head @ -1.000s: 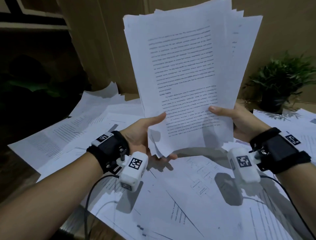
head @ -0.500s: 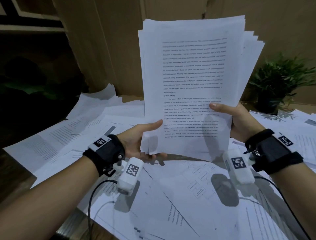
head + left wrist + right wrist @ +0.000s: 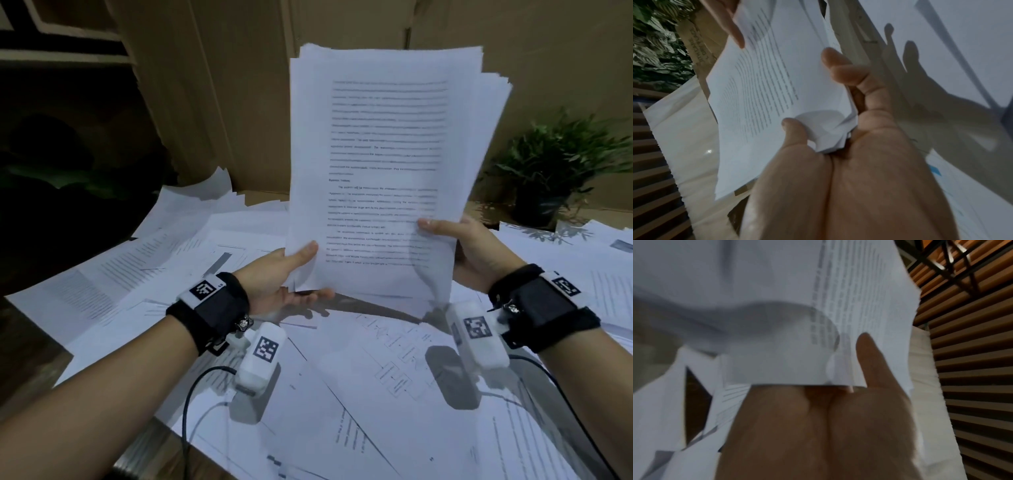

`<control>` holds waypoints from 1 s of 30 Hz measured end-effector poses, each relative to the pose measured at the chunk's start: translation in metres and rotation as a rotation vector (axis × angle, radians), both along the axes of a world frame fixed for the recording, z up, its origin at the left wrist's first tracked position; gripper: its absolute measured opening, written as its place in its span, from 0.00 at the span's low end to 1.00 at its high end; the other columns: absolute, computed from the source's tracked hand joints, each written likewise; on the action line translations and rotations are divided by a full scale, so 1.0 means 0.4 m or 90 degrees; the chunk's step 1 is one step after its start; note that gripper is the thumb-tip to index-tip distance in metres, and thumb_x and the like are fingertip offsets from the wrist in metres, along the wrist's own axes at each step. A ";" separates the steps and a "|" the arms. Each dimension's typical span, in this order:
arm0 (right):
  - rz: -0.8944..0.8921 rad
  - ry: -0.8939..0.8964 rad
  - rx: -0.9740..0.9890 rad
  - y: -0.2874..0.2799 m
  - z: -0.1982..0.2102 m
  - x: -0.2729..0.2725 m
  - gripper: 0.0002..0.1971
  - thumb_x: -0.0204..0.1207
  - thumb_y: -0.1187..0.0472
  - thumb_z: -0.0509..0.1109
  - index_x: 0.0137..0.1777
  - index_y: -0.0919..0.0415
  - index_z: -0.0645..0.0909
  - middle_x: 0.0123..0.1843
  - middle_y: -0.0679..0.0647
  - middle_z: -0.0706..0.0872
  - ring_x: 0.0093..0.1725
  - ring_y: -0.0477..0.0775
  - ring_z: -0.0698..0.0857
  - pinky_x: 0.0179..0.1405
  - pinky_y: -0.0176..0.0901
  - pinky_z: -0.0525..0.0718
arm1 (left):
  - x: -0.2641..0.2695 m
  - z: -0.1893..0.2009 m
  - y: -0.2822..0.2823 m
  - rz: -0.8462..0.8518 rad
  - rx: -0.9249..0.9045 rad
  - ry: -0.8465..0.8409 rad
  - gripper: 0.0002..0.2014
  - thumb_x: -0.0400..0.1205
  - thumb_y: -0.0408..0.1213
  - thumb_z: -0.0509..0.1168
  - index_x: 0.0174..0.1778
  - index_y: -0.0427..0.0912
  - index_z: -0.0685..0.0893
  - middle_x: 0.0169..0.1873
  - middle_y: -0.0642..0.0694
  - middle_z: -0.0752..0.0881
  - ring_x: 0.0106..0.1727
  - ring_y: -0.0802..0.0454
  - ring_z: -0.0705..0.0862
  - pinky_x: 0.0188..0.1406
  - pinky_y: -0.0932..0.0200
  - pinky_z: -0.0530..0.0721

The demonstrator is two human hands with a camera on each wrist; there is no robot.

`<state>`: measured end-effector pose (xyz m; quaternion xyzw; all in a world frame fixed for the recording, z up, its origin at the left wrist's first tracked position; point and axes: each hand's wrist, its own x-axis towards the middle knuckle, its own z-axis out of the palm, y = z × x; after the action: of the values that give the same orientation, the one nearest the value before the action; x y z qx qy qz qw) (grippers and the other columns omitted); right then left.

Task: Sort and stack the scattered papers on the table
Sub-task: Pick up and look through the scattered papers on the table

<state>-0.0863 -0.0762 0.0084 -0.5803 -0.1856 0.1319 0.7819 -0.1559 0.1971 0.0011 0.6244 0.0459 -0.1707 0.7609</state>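
Observation:
A thick stack of printed papers (image 3: 380, 164) stands upright above the table, its bottom edge just over the loose sheets. My left hand (image 3: 291, 274) holds its lower left corner, thumb on the front page and fingers under the edge. My right hand (image 3: 455, 240) grips the lower right side, thumb across the front, fingers hidden behind. The left wrist view shows the stack (image 3: 764, 91) between thumb and fingers of the left hand (image 3: 830, 100). In the right wrist view the thumb of the right hand (image 3: 869, 363) presses the stack (image 3: 777, 305).
Loose printed sheets (image 3: 394, 370) cover the table around and under my arms, reaching the left edge (image 3: 85, 294). A potted plant (image 3: 555, 178) stands at the back right. A brown cardboard wall (image 3: 222, 102) rises behind the table. Cables (image 3: 191, 411) trail from the wrist cameras.
The stack has swung from tilted to nearly upright and its sheets have drawn closer together. Both hands have kept their hold and shifted slightly right.

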 end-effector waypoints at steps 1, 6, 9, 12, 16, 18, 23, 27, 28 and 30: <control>0.018 0.016 -0.020 0.000 -0.007 -0.002 0.22 0.74 0.64 0.68 0.69 0.61 0.81 0.64 0.58 0.90 0.66 0.63 0.87 0.57 0.50 0.90 | 0.000 0.002 0.001 0.001 -0.008 -0.014 0.26 0.77 0.52 0.65 0.69 0.46 0.79 0.62 0.42 0.88 0.54 0.35 0.89 0.42 0.56 0.88; 0.121 0.087 -0.171 0.015 -0.059 -0.013 0.20 0.81 0.63 0.67 0.73 0.53 0.77 0.64 0.56 0.90 0.55 0.71 0.91 0.42 0.62 0.93 | 0.014 0.009 0.012 0.014 -0.002 -0.050 0.21 0.83 0.51 0.61 0.69 0.46 0.80 0.64 0.45 0.87 0.55 0.37 0.89 0.46 0.57 0.87; 0.149 0.099 -0.195 0.024 -0.069 -0.011 0.19 0.84 0.61 0.66 0.75 0.51 0.75 0.66 0.57 0.87 0.46 0.75 0.91 0.42 0.64 0.92 | 0.014 0.009 0.027 0.019 0.011 -0.032 0.16 0.87 0.49 0.58 0.67 0.48 0.81 0.62 0.46 0.89 0.58 0.34 0.88 0.46 0.56 0.87; 0.123 0.109 -0.157 0.025 -0.078 -0.002 0.20 0.82 0.61 0.67 0.73 0.51 0.77 0.68 0.57 0.85 0.42 0.67 0.89 0.33 0.51 0.92 | 0.011 0.006 0.047 0.013 0.046 -0.024 0.16 0.89 0.45 0.58 0.69 0.43 0.79 0.63 0.43 0.88 0.58 0.34 0.88 0.47 0.55 0.88; 0.041 0.111 -0.093 0.009 -0.102 0.017 0.17 0.82 0.62 0.66 0.69 0.51 0.79 0.59 0.57 0.88 0.41 0.65 0.83 0.26 0.45 0.84 | -0.006 0.002 0.111 0.058 0.209 -0.060 0.14 0.89 0.43 0.59 0.64 0.40 0.82 0.63 0.39 0.87 0.56 0.34 0.90 0.61 0.40 0.86; 0.002 0.110 -0.068 -0.006 -0.117 0.024 0.17 0.84 0.63 0.64 0.71 0.51 0.78 0.60 0.55 0.88 0.37 0.60 0.81 0.24 0.42 0.82 | -0.022 0.007 0.160 0.118 0.279 -0.063 0.13 0.88 0.44 0.62 0.63 0.43 0.84 0.60 0.40 0.88 0.54 0.37 0.91 0.66 0.38 0.83; -0.054 0.093 -0.103 -0.032 -0.135 0.032 0.16 0.85 0.63 0.64 0.70 0.50 0.79 0.64 0.63 0.85 0.43 0.68 0.80 0.30 0.45 0.88 | -0.045 0.023 0.276 0.210 0.546 0.000 0.10 0.86 0.44 0.64 0.56 0.42 0.84 0.55 0.39 0.87 0.46 0.42 0.86 0.41 0.55 0.79; -0.056 0.065 -0.126 -0.039 -0.134 0.026 0.21 0.85 0.66 0.65 0.76 0.50 0.75 0.65 0.66 0.88 0.55 0.84 0.86 0.56 0.73 0.87 | -0.038 0.016 0.329 0.149 0.809 0.086 0.11 0.86 0.43 0.64 0.48 0.37 0.77 0.42 0.40 0.78 0.42 0.44 0.78 0.28 0.58 0.71; -0.060 0.064 -0.136 -0.040 -0.135 0.028 0.22 0.85 0.66 0.65 0.77 0.50 0.74 0.64 0.66 0.88 0.56 0.84 0.86 0.59 0.76 0.84 | -0.031 0.013 0.336 0.135 0.837 0.099 0.11 0.86 0.42 0.64 0.48 0.37 0.76 0.42 0.40 0.75 0.43 0.45 0.76 0.29 0.59 0.70; -0.071 0.073 -0.143 -0.041 -0.137 0.033 0.22 0.84 0.68 0.65 0.76 0.51 0.75 0.64 0.66 0.88 0.53 0.83 0.87 0.58 0.78 0.85 | -0.019 0.011 0.341 0.140 0.853 0.105 0.11 0.85 0.44 0.66 0.52 0.38 0.77 0.44 0.41 0.76 0.45 0.45 0.76 0.34 0.57 0.72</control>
<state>-0.0731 -0.0927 -0.0462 -0.6650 -0.0922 0.1408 0.7276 -0.1636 0.3334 0.0056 0.9373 0.2626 -0.0742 0.2169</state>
